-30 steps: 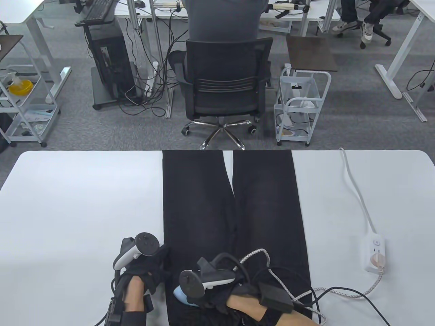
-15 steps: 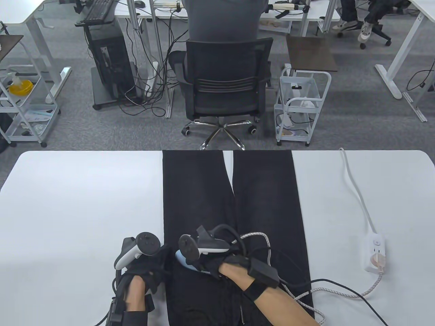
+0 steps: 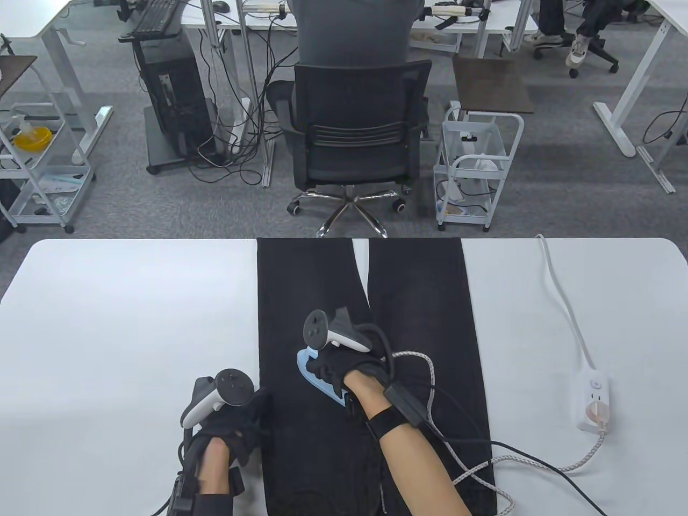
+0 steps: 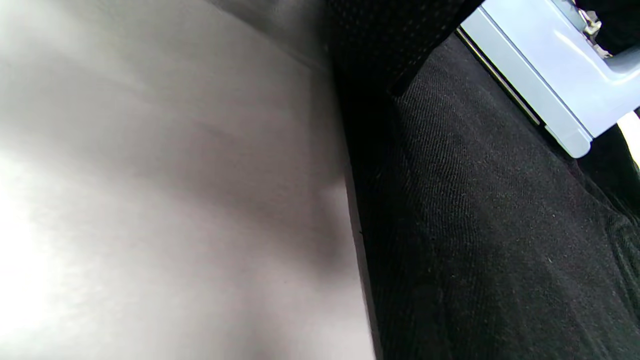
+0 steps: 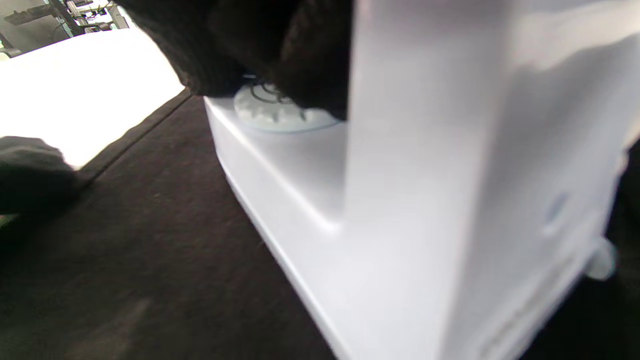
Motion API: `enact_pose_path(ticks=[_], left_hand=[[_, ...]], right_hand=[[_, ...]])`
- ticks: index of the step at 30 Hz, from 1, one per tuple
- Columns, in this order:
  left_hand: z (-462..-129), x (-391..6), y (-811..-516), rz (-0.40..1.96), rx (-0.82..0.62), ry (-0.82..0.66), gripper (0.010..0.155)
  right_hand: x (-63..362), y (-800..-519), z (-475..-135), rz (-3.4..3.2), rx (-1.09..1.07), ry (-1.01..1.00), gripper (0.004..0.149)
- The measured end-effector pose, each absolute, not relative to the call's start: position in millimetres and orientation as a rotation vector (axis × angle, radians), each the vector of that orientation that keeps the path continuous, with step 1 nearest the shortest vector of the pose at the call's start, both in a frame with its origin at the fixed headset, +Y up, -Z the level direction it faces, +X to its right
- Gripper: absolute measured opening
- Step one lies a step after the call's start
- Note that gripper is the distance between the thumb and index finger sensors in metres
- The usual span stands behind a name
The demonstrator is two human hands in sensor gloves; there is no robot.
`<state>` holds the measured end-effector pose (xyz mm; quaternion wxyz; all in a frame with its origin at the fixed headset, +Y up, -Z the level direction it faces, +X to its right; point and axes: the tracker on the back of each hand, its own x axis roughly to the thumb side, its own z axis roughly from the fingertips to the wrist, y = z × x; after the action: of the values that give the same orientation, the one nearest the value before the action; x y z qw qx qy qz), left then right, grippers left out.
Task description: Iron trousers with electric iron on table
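Note:
Black trousers lie flat down the middle of the white table, legs pointing away from me. A pale blue electric iron rests soleplate-down on the left trouser leg, and my right hand grips its handle from above. The right wrist view shows the iron close up with gloved fingers over its dial. My left hand rests on the left edge of the trousers near the waist, fingers lying flat. In the left wrist view the iron sits at the top right on the trousers.
A white power strip lies at the table's right side, the iron's braided cord running from it across the trousers. Beyond the far table edge stand an office chair and a white cart.
My right hand has slid the iron away from me up the left trouser leg, from near the waist to mid-thigh. The left hand has stayed put.

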<state>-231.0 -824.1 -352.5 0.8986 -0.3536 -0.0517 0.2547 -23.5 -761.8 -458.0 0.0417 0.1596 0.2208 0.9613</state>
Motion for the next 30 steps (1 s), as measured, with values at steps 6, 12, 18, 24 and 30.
enact_pose_path(ticks=[6,12,18,24,30], left_hand=[[-353,-230,-824,0.529,-0.734,-0.109,0.089],[-354,-232,-825,0.543,-0.734,-0.115,0.089],[-354,-233,-826,0.548,-0.735,-0.113,0.089],[-353,-232,-826,0.528,-0.730,-0.113,0.089],[-353,-231,-825,0.505,-0.734,-0.115,0.088]], right_hand=[[-31,-760,-428,2.884,0.638,0.802,0.046],[-45,-757,-375,2.882,0.888,0.834,0.046],[-41,-759,-310,2.865,1.150,0.687,0.047],[-21,-749,-279,2.867,1.241,0.391,0.048],[57,-706,-278,2.731,1.095,0.109,0.048]])
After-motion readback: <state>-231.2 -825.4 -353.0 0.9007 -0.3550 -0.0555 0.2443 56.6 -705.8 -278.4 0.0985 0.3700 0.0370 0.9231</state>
